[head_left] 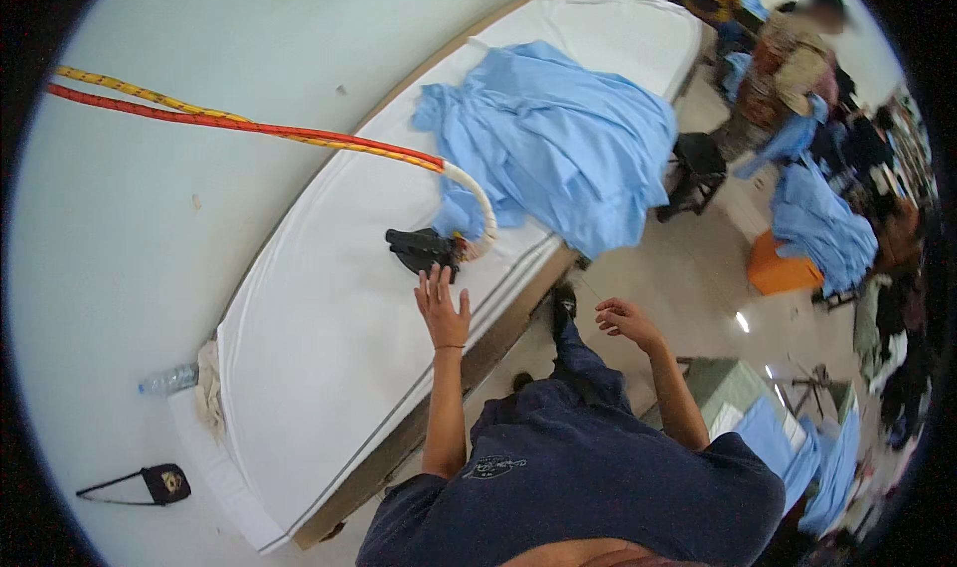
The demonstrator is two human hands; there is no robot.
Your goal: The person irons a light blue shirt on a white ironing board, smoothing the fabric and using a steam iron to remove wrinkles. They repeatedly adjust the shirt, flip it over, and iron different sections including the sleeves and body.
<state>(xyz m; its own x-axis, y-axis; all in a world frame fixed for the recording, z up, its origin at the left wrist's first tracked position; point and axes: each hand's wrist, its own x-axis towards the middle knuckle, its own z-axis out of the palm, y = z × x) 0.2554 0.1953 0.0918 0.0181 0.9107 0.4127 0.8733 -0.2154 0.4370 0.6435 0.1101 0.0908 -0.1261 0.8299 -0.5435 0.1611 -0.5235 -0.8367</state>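
Note:
My left hand point(442, 308) is over the white-covered table point(339, 358), fingers stretched and apart, with nothing in it. Just beyond its fingertips is a black iron point(419, 251); I cannot tell whether the fingers touch it. From the iron a pale-wrapped hose point(485, 203) curves up into red and yellow lines. Light blue cloth point(558, 139) lies rumpled on the table behind the iron and hangs over its right edge. Off to the right of the table, my right hand point(623, 320) hangs in the air above the floor, fingers loosely bent and apart, holding nothing.
A plastic bottle point(169, 380) and a small black bag point(165, 484) are at the left. Beyond the table stand a black stool point(695, 173), an orange bin point(781, 266) heaped with blue cloth, and another person point(788, 69). At my right is a greenish box-like stand point(718, 383).

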